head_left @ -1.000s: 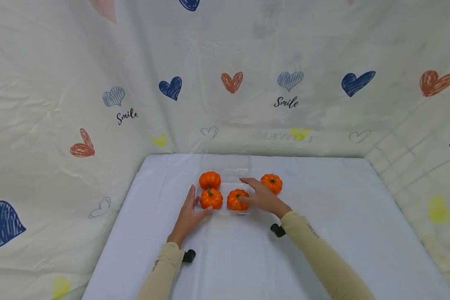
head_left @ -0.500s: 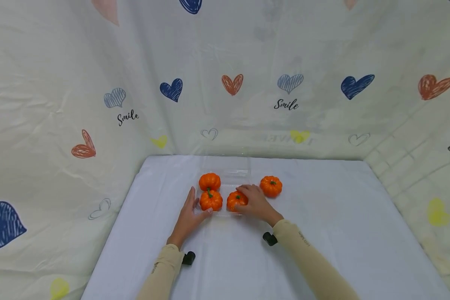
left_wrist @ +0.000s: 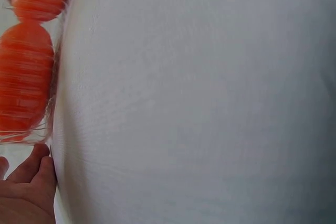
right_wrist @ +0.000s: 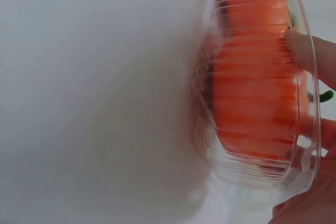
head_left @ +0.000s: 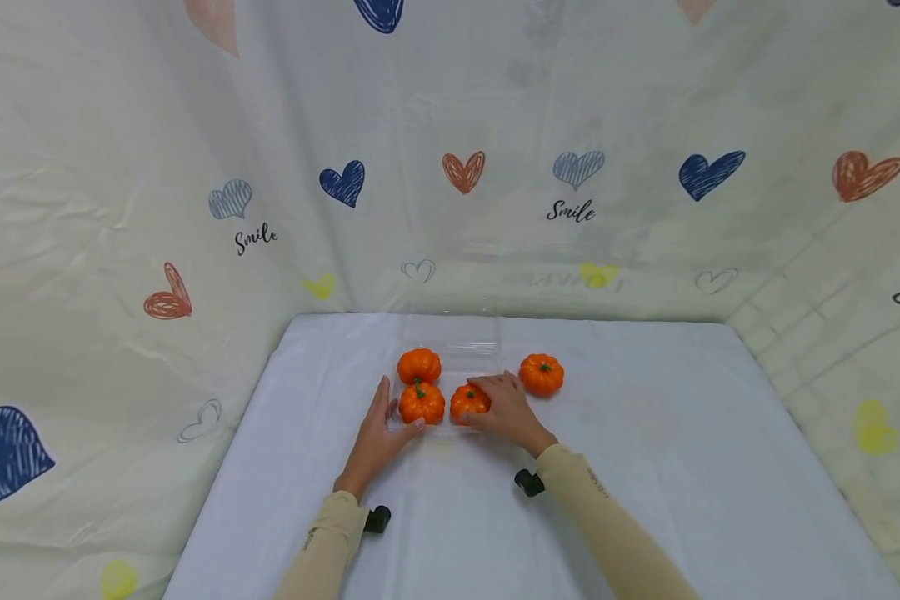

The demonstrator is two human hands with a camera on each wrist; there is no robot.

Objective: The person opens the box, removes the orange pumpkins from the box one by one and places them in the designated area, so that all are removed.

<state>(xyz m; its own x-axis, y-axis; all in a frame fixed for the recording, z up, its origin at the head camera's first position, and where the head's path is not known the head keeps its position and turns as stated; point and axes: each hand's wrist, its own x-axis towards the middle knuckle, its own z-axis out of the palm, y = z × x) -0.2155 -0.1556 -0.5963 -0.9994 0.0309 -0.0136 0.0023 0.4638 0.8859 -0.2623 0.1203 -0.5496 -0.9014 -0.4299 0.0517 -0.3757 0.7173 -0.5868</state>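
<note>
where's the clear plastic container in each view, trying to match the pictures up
Head: below the middle of the picture, the left hand at its left side; clear plastic container.
Left wrist: upper left, cut off by the picture's edge.
Right wrist: right half, running off the top edge.
Shared landmark: the orange pumpkins inside it.

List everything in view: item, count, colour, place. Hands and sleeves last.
Table: 1, white, centre and foreground
Clear container: 1, transparent, on the table
Container lid: 1, transparent, open, far side
Pumpkins: 3, orange, inside the container
Loose pumpkin: 1, orange, right of the container
Backdrop: 1, off-white, heart-printed, behind the table
Wrist cameras: 2, black, at the wrists
Sleeves: 2, beige, forearms
Left hand: 1, bare, container's near-left corner
Right hand: 1, bare, gripping the container's right pumpkin
</note>
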